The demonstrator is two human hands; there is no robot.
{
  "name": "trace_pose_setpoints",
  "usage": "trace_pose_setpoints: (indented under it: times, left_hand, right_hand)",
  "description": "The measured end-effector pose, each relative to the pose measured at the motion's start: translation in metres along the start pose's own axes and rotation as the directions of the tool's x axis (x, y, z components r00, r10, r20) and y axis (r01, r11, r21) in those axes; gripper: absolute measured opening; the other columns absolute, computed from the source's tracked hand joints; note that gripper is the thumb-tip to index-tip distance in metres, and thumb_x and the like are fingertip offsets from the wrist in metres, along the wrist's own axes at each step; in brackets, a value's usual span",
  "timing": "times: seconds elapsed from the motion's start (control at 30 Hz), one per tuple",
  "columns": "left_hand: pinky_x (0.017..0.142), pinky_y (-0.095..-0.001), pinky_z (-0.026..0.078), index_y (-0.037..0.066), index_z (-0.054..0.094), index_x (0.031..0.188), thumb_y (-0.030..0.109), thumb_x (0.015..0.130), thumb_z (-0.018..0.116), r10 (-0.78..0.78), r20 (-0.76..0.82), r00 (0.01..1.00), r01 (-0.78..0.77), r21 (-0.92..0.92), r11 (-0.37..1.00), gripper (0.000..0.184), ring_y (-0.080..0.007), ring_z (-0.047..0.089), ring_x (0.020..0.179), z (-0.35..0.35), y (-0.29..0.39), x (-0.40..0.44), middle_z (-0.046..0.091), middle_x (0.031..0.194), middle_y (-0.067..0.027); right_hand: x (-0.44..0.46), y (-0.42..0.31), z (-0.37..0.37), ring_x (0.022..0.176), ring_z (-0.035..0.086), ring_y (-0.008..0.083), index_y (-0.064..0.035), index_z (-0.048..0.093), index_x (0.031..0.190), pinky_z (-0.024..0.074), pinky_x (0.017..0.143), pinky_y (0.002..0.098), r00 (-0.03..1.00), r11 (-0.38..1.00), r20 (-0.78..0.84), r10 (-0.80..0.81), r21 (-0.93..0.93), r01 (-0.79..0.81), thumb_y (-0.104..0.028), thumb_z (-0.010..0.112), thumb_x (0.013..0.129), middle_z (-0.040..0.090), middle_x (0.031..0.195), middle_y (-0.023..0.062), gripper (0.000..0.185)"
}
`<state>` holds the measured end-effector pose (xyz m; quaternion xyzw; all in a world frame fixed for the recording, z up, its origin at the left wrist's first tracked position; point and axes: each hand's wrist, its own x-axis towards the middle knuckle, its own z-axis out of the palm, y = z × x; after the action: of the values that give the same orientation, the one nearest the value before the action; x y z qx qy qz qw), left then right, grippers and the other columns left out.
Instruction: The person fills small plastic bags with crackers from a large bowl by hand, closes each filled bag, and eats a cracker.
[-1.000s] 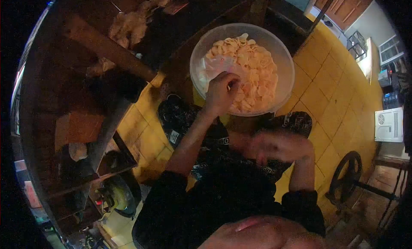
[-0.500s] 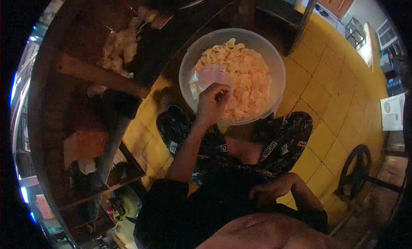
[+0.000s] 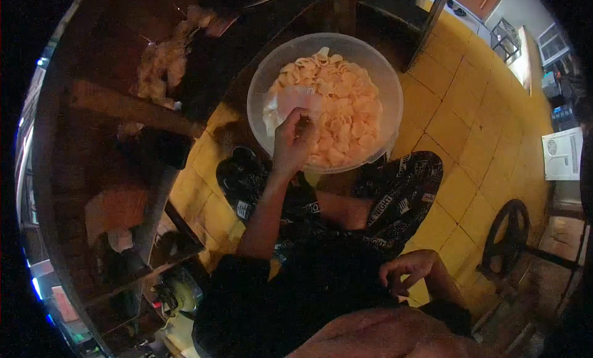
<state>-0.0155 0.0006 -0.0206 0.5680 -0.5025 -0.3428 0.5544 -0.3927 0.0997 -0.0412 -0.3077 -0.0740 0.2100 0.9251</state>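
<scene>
A round translucent plastic tub [image 3: 254,80] holds many pale, curled chips [image 3: 346,120] that look like crackers. On their left side lies a clear plastic bag [image 3: 298,99] with some printing. My left hand [image 3: 293,139] is over the near left part of the tub, its fingers closed on the near edge of the bag. Down at the right, beside the dark shirt, my right hand [image 3: 407,271] has curled fingers with thumb and fingertips close together. Whatever they may hold is too small or dark to make out.
My crossed legs in dark printed trousers [image 3: 401,200] are just below the tub. A dark wooden shelf unit [image 3: 130,108] with a cardboard box [image 3: 117,210] runs along the left. Yellow floor tiles [image 3: 454,136] extend right, where a black wheel [image 3: 506,234] stands.
The whole view has shifted slightly, so the tub appears a little left and higher. My right hand has moved right, its fingers drawn into a curl. My left hand stays at the bag.
</scene>
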Motion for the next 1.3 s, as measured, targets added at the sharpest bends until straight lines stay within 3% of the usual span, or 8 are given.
trace_pose_setpoints:
  times: [0.4,0.5,0.6,0.97,1.03,1.13,1.2,1.3]
  left_hand:
    - [0.081,-0.0289,0.051,0.001,0.058,0.106,0.006,0.092,0.064,-0.044,0.004,0.999,0.044,-0.17,0.984,0.016,-0.0134,0.063,0.087,-0.012,0.004,0.003,0.064,0.094,-0.0056]
    - [0.081,-0.028,0.051,0.002,0.059,0.103,0.007,0.09,0.067,-0.033,0.013,0.999,0.034,-0.174,0.984,0.016,-0.0126,0.062,0.086,-0.017,0.005,0.003,0.064,0.093,-0.004]
    - [0.08,-0.0277,0.05,0.003,0.06,0.1,0.006,0.088,0.069,-0.028,0.014,1.0,0.031,-0.228,0.973,0.015,-0.0121,0.061,0.086,-0.019,0.005,0.0,0.063,0.093,-0.0025]
    - [0.072,-0.0261,0.051,0.002,0.061,0.094,0.001,0.086,0.061,0.186,-0.237,0.954,-0.268,-0.385,0.883,0.008,-0.0121,0.061,0.086,-0.082,0.095,-0.011,0.063,0.094,-0.0046]
    - [0.071,-0.0322,0.052,0.004,0.062,0.094,0.009,0.08,0.062,0.219,-0.21,0.953,-0.215,0.039,0.976,0.015,-0.017,0.059,0.081,-0.099,0.126,-0.022,0.062,0.09,-0.0036]
    - [0.06,-0.0262,0.051,0.007,0.063,0.088,0.0,0.084,0.06,0.664,-0.031,0.747,-0.644,0.211,0.735,0.008,-0.0163,0.063,0.076,-0.139,0.124,-0.043,0.064,0.087,-0.0082]
    - [0.059,-0.0258,0.05,0.008,0.063,0.085,0.0,0.084,0.059,0.748,0.025,0.663,-0.699,0.378,0.607,0.009,-0.0178,0.063,0.071,-0.154,0.13,-0.064,0.064,0.083,-0.0092]
    - [0.051,-0.0279,0.044,0.006,0.066,0.089,0.011,0.087,0.059,0.876,0.362,0.318,-0.881,-0.23,0.414,0.009,-0.0161,0.06,0.067,-0.167,0.177,-0.081,0.066,0.093,-0.0103]
  right_hand:
    - [0.078,-0.168,0.019,0.086,0.068,0.0199,-0.0052,0.066,0.1,0.0542,0.08,0.0346,0.589,0.549,-0.601,-0.54,-0.782,-0.295,-0.02,0.066,0.093,0.07,0.088,0.0083,0.017]
    - [0.08,-0.188,0.015,0.088,0.068,0.0188,-0.0035,0.065,0.105,0.0536,0.074,0.0333,0.929,0.328,-0.247,-0.275,-0.933,-0.15,-0.018,0.07,0.09,0.069,0.101,0.0093,0.021]
    - [0.087,-0.154,0.001,0.094,0.068,0.0237,-0.0041,0.062,0.112,0.0533,0.078,0.0356,0.955,0.556,-0.072,0.286,-0.799,-0.227,-0.02,0.07,0.09,0.069,0.103,0.0107,0.028]
    - [0.019,-0.027,0.018,0.107,0.064,0.0277,-0.0028,0.061,0.119,0.0508,0.091,0.0395,0.939,0.767,-0.265,0.221,-0.548,-0.335,-0.026,0.068,0.092,0.066,0.117,0.0132,0.036]
    - [0.007,-0.02,0.022,0.108,0.064,0.028,-0.0028,0.064,0.118,0.0508,0.092,0.0398,0.94,0.813,-0.3,0.16,-0.5,-0.298,-0.024,0.068,0.092,0.066,0.117,0.0125,0.033]
    - [-0.016,0.008,0.023,0.107,0.064,0.0293,-0.0031,0.067,0.114,0.0512,0.093,0.0394,0.956,0.575,-0.231,-0.179,-0.814,-0.09,-0.022,0.064,0.095,0.068,0.114,0.0126,0.028]
    - [-0.031,0.039,0.031,0.105,0.066,0.0283,-0.0026,0.065,0.119,0.0521,0.091,0.0395,0.64,0.771,-0.653,0.405,-0.133,-0.623,-0.025,0.06,0.096,0.069,0.114,0.0129,0.032]
    - [-0.055,0.117,0.006,0.102,0.066,0.0241,-0.0012,0.065,0.121,0.0524,0.086,0.0397,0.862,0.818,-0.46,0.211,-0.4,-0.413,-0.013,0.061,0.09,0.069,0.117,0.0129,0.033]
